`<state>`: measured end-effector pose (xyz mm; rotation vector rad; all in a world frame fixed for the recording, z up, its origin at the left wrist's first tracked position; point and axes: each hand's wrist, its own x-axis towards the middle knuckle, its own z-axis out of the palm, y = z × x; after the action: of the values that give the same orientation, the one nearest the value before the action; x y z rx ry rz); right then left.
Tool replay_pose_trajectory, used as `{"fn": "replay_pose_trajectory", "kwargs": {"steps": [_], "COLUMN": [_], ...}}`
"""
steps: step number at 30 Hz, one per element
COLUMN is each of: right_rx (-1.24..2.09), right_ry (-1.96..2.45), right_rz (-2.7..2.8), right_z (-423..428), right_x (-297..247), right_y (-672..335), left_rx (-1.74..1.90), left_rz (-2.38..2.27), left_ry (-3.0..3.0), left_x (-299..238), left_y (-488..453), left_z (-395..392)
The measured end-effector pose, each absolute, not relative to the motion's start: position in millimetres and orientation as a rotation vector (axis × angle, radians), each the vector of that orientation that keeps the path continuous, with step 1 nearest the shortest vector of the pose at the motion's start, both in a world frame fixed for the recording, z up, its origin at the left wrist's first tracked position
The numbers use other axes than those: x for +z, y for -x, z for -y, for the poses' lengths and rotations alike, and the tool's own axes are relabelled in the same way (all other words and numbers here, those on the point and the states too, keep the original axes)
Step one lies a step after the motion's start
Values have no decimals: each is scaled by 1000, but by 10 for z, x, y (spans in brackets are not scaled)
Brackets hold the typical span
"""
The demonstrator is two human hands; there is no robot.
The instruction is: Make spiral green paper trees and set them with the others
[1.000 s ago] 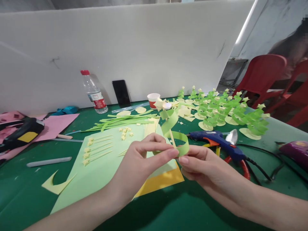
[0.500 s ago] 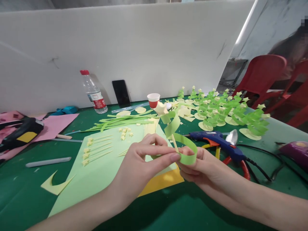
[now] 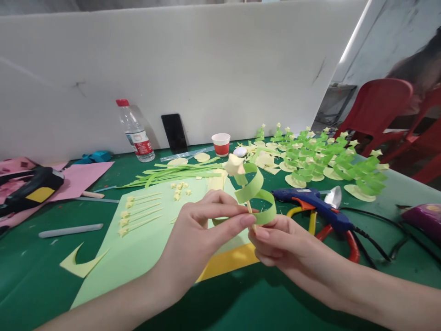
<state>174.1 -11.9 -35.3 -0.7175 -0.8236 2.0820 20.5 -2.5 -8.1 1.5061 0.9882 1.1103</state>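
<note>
Far to the left of the left grip, a black and yellow tool (image 3: 39,186) lies beside a pink sheet (image 3: 87,179) on the green table (image 3: 37,285). Less far to the left are a whitish rod (image 3: 70,231) and a curved paper scrap (image 3: 81,268). Next comes a pale green sheet (image 3: 138,250), which reaches behind the left grip (image 3: 203,230) and carries a row of star-tipped sticks (image 3: 141,214). Beyond this grip stand a bottle (image 3: 139,140) with a red cap and a black phone (image 3: 174,133), which leans on the white board (image 3: 223,64).

The left grip is pinching, between thumb and forefinger, the green strip (image 3: 267,214) against a thin stick (image 3: 249,207). The strip winds in loose turns around this tilted stick, below the pale star (image 3: 234,164) on its top, and all this is held above the table. The right grip (image 3: 289,241), just beside, pinches the stick at its lower end. Right of it lie a blue glue gun (image 3: 319,207) and red handles (image 3: 353,248); farther behind, many small paper plants (image 3: 361,179) stand on round bases.
</note>
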Motion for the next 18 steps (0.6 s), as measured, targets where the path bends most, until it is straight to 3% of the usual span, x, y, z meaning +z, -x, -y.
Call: {"fn": "replay_pose_trajectory", "kwargs": {"steps": [18], "right_rx": [1898], "right_ry": [736], "right_rz": [864], "right_z": [48], "right_x": [-320], "right_y": [-1789], "left_rx": [1126], "left_rz": [-963], "left_ry": [-1409], "left_x": [-121], "left_y": [-199], "left_z": [5]}}
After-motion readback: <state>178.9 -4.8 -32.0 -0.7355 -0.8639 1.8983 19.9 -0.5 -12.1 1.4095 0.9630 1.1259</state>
